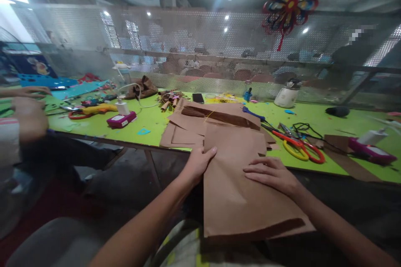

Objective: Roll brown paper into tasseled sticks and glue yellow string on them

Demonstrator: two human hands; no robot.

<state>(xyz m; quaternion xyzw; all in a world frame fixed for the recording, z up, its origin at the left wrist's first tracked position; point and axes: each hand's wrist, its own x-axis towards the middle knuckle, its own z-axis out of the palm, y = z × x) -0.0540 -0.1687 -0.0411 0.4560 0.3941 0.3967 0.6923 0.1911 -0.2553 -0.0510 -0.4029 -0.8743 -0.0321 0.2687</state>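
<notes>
A large folded sheet of brown paper (pixel 232 200) spans from the table edge down over my lap, its near end slightly gaping. My left hand (pixel 200 162) grips its left edge, thumb on top and the other fingers hidden underneath. Flat across the right part of the sheet lies my right hand (pixel 272 173), fingers stretched out. Just beyond, more brown paper pieces (pixel 184 137) are stacked on the green table, with a dark brown bundle (pixel 216 117) tied by yellow thread on top.
Red and yellow scissors (pixel 300 148) and a blue-handled tool (pixel 253 113) lie right of the stack. Purple power strips (pixel 121 119) sit on both sides. A white kettle-like container (pixel 287 94) stands behind. Another person's arm (pixel 29 114) is at the left.
</notes>
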